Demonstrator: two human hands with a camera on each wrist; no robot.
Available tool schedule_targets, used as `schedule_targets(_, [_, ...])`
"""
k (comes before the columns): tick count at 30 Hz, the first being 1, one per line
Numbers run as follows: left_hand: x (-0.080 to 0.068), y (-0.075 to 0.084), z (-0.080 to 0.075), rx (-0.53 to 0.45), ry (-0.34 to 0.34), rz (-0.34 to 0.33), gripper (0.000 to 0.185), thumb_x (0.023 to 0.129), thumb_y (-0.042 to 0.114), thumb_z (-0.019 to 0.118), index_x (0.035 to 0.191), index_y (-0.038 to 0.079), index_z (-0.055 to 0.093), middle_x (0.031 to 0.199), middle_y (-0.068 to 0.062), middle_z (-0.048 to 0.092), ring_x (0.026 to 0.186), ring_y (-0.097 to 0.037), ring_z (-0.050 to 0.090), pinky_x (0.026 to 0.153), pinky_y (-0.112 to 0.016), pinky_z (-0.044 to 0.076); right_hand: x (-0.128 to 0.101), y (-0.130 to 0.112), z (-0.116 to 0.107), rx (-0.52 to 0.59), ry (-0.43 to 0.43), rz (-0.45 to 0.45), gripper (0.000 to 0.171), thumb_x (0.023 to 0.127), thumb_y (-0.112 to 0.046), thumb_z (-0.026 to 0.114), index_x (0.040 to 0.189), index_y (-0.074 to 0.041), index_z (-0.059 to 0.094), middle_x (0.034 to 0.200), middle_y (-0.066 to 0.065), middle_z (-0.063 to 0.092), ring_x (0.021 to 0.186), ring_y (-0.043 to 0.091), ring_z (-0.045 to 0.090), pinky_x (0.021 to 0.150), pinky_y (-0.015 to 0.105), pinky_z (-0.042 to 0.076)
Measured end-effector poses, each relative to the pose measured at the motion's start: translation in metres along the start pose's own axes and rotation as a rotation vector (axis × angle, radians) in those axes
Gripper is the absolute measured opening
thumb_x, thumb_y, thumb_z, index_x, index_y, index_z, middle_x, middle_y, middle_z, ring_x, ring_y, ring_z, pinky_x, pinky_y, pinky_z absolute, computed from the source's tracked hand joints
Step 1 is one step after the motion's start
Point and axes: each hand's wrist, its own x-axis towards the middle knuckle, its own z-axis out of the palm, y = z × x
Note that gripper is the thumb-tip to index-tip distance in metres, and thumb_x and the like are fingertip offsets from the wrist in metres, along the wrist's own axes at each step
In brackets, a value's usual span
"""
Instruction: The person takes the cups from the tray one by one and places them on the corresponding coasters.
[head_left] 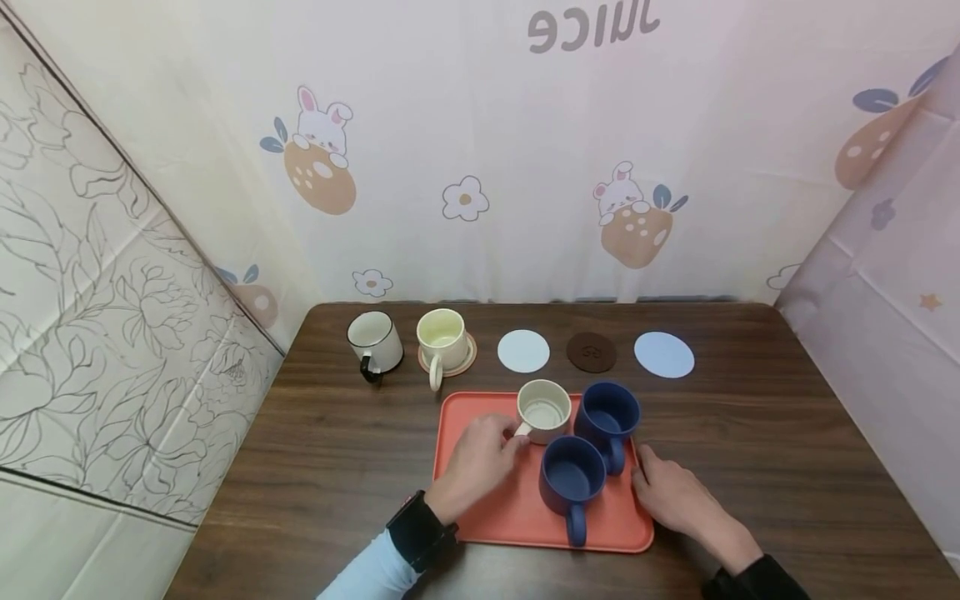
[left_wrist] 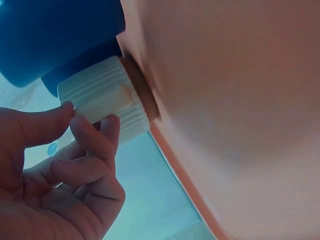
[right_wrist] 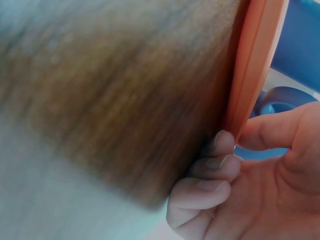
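"Left hand [head_left: 480, 458]?"
"Thumb and fingers pinching the handle [left_wrist: 107, 102] of the cream mug [head_left: 543, 414], upper edge of the red tray [head_left: 491, 527], lower-centre frame. Can't tell if lifted."
"Right hand [head_left: 675, 496]?"
"Gripping the tray's right rim."
"Rest?"
"Two blue mugs [head_left: 572, 471], right and lower right of cream. Mid-frame row: white mug [head_left: 375, 340], yellow mug [head_left: 442, 335] on a coaster [head_left: 471, 355], three round discs [head_left: 523, 351]."

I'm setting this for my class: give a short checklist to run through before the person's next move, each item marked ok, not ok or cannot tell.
1. Left hand pinching the handle of the cream cup: ok.
2. Right hand holding the tray by its edge: ok.
3. Both blue mugs upright: ok.
4. Clear gap between cup and blue mugs: cannot tell; they look very close.
5. Brown coaster bare: ok.
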Motion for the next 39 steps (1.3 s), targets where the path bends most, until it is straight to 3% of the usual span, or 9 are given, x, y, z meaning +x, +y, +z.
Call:
schedule_targets(6, [0.005, -0.005, -0.007, -0.053, -0.085, -0.020, 0.010, 0.100, 0.017, 0.075, 0.092, 0.010, 0.079, 0.066, 0.006, 0.057, 0.059, -0.007, 0.050, 0.055, -0.023, 0.041, 0.000, 0.000, 0.000, 0.000, -0.006, 0.006, 0.028, 0.107, -0.017, 0.047, 0.123, 0.005, 0.053, 0.074, 0.006, 0.051, 0.065, 0.021, 0.053, 0.060, 0.037, 0.042])
schedule_targets(12, [0.015, -0.013, -0.014, -0.251, -0.243, -0.061, 0.018, 0.103, 0.013, 0.069, 0.092, 0.002, 0.078, 0.072, -0.009, 0.067, 0.061, -0.009, 0.053, 0.058, -0.024, 0.042, -0.001, -0.001, 0.000, 0.003, -0.012, 0.006, 0.028, 0.107, -0.018, 0.048, 0.122, 0.005, 0.053, 0.075, 0.006, 0.051, 0.066, 0.021, 0.054, 0.060, 0.037, 0.042])
schedule_targets(19, [0.025, -0.024, -0.015, -0.501, -0.405, -0.163, 0.021, 0.105, 0.008, 0.064, 0.096, -0.006, 0.077, 0.083, -0.021, 0.072, 0.064, -0.014, 0.058, 0.064, -0.022, 0.044, 0.000, -0.002, 0.001, -0.004, -0.010, 0.016, 0.023, 0.107, -0.017, 0.048, 0.118, 0.003, 0.054, 0.074, 0.006, 0.050, 0.065, 0.021, 0.053, 0.060, 0.037, 0.042])
schedule_targets(23, [0.028, -0.026, -0.017, -0.581, -0.446, -0.206, 0.021, 0.106, 0.007, 0.063, 0.099, -0.006, 0.077, 0.091, -0.023, 0.073, 0.066, -0.015, 0.058, 0.064, -0.023, 0.045, 0.000, -0.001, 0.000, 0.006, -0.010, 0.016, 0.022, 0.107, -0.016, 0.048, 0.117, 0.003, 0.054, 0.073, 0.007, 0.050, 0.064, 0.021, 0.053, 0.059, 0.037, 0.042])
schedule_targets(28, [0.029, -0.028, -0.020, -0.605, -0.469, -0.233, 0.021, 0.106, 0.009, 0.063, 0.103, -0.004, 0.078, 0.094, -0.020, 0.074, 0.067, -0.016, 0.058, 0.066, -0.026, 0.046, 0.000, -0.001, -0.001, 0.019, -0.015, 0.020, 0.023, 0.107, -0.016, 0.048, 0.118, 0.004, 0.054, 0.073, 0.007, 0.050, 0.063, 0.021, 0.053, 0.058, 0.036, 0.042])
schedule_targets(35, [0.031, -0.030, -0.022, -0.644, -0.522, -0.214, 0.022, 0.106, 0.009, 0.063, 0.103, -0.006, 0.078, 0.095, -0.019, 0.076, 0.071, -0.017, 0.062, 0.064, -0.026, 0.046, 0.000, -0.002, -0.001, 0.018, -0.026, 0.029, 0.029, 0.107, -0.017, 0.048, 0.123, 0.006, 0.053, 0.074, 0.007, 0.051, 0.065, 0.021, 0.054, 0.059, 0.036, 0.042])
schedule_targets(39, [0.030, -0.030, -0.020, -0.668, -0.520, -0.218, 0.023, 0.106, 0.009, 0.062, 0.103, -0.007, 0.078, 0.096, -0.020, 0.076, 0.071, -0.016, 0.063, 0.064, -0.025, 0.048, 0.000, -0.003, -0.001, 0.023, -0.027, 0.034, 0.030, 0.107, -0.018, 0.048, 0.124, 0.007, 0.053, 0.075, 0.007, 0.051, 0.064, 0.021, 0.053, 0.059, 0.036, 0.042])
